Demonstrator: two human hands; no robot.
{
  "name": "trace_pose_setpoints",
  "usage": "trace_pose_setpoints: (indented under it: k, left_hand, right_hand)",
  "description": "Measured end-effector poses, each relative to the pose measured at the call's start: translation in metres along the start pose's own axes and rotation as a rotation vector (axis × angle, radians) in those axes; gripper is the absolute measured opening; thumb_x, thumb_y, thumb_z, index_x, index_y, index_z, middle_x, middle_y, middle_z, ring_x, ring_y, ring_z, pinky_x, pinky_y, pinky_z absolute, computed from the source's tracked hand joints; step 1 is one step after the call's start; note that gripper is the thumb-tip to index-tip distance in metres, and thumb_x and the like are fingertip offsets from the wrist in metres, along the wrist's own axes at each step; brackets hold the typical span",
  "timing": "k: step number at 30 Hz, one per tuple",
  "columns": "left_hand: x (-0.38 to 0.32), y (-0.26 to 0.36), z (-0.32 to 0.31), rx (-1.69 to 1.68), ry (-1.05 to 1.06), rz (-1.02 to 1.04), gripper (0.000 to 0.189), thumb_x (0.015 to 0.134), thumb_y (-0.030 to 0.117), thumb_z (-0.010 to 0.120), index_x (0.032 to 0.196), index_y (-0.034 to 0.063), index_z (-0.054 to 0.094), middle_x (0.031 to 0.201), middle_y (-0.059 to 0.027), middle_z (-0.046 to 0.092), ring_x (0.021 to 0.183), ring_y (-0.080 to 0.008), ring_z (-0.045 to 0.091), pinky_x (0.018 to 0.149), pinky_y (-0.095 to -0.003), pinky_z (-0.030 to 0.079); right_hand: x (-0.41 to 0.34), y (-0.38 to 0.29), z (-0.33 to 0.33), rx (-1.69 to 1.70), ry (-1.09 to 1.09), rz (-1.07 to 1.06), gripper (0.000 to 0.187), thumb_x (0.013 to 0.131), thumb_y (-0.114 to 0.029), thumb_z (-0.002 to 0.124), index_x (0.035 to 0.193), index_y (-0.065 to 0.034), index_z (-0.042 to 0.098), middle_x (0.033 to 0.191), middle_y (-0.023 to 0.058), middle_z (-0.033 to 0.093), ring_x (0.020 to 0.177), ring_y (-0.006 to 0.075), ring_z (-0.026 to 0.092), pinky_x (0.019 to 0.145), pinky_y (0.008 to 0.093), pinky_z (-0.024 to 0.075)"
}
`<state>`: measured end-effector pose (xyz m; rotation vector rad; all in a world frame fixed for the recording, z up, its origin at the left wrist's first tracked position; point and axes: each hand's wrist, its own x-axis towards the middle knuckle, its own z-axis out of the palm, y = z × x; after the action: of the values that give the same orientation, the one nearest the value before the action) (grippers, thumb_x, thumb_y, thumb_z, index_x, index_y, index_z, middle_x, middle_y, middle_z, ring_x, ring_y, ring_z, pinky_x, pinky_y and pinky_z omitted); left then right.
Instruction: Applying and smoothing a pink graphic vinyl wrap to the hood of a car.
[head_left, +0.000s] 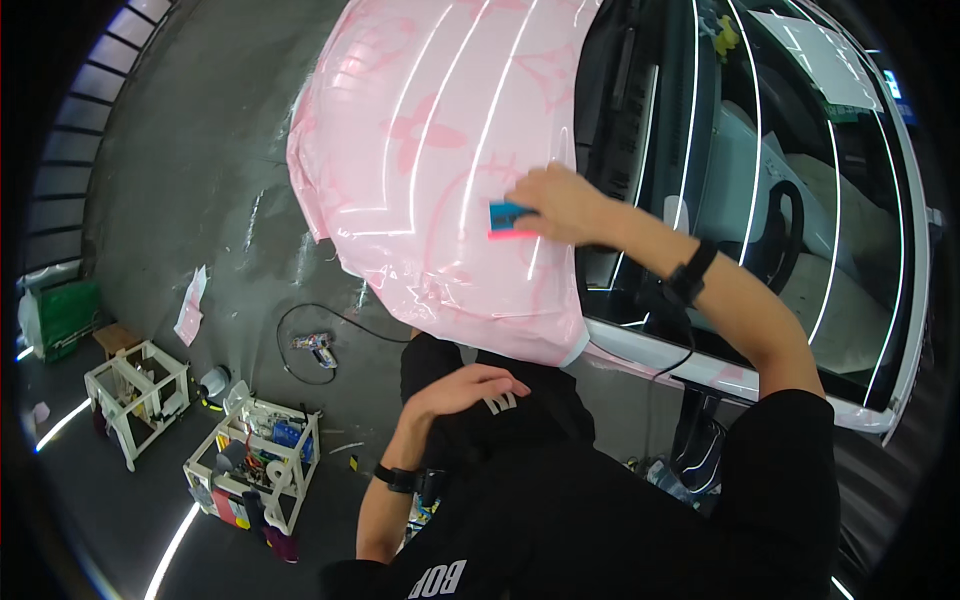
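Observation:
A car hood covered with glossy pink patterned vinyl film (442, 165) lies before me, the film wrinkled near its close corner. My right hand (559, 206) is on the film near the windshield side, gripping a blue squeegee (504, 215) with a bright pink edge along its blade. Below the hood's near edge, in front of my dark clothing, is my left hand (472, 388). It holds nothing that I can see, and its fingers are extended. Each wrist has a black band.
The windshield (780, 187) and white body frame are at right. On the floor at left lie a heat gun (319, 349) with a looped cord, a strip of pink film (192, 306), a white-framed tool cart (251, 461), another white frame (139, 394) and a green bag (69, 319).

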<state>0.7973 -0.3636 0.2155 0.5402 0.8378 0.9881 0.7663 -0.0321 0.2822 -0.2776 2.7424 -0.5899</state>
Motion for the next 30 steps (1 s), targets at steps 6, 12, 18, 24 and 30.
trace_pose_setpoints:
  k: [6,12,18,24,30]
  left_hand:
    - [-0.009,0.086,-0.046,-0.006,0.357,0.122,0.031,0.103,0.024,0.052,0.117,0.0009,0.068,0.109,-0.0059,0.073,0.093,-0.0073,0.066,0.072,-0.0239,0.048]
    - [0.012,0.139,-0.093,0.958,0.847,0.626,0.030,0.097,0.010,0.057,0.124,-0.0034,0.063,0.123,-0.0113,0.067,0.119,-0.0192,0.059,0.100,-0.0355,0.046]
    - [-0.049,0.065,-0.177,-0.122,1.629,0.461,0.051,0.098,0.013,0.057,0.147,0.0093,0.045,0.141,-0.0107,0.054,0.133,-0.0259,0.048,0.111,-0.0430,0.038]
    - [-0.032,0.016,-0.132,-1.002,1.075,0.153,0.061,0.103,0.047,0.053,0.150,0.0106,0.036,0.144,-0.0120,0.048,0.134,-0.0277,0.047,0.115,-0.0515,0.039]
    - [-0.030,-0.004,-0.127,-0.746,0.773,0.112,0.077,0.102,0.064,0.041,0.152,0.0057,0.033,0.147,-0.0139,0.047,0.137,-0.0297,0.047,0.116,-0.0518,0.039]
  right_hand:
    - [-0.073,-0.042,0.024,-0.059,-0.127,0.040,0.025,0.085,-0.028,0.073,0.103,-0.0121,0.068,0.094,0.0054,0.063,0.100,0.0257,0.059,0.088,0.0409,0.0417]
    - [-0.092,-0.068,0.005,-0.089,-0.099,0.159,0.019,0.086,-0.025,0.072,0.098,-0.0110,0.065,0.093,0.0074,0.062,0.097,0.0268,0.059,0.086,0.0408,0.0411]
    - [-0.096,-0.212,-0.047,0.297,0.472,0.383,0.025,0.080,-0.011,0.074,0.100,-0.0045,0.061,0.090,0.0149,0.061,0.080,0.0376,0.062,0.067,0.0448,0.0492]
    - [-0.059,-0.325,-0.074,0.286,1.067,0.125,0.016,0.075,-0.017,0.067,0.087,-0.0154,0.076,0.079,-0.0002,0.060,0.064,0.0139,0.060,0.056,0.0276,0.0483]
    - [-0.074,-0.357,-0.047,0.202,1.317,0.262,0.025,0.064,-0.020,0.072,0.088,-0.0105,0.072,0.077,0.0023,0.056,0.064,0.0186,0.056,0.059,0.0334,0.0507]
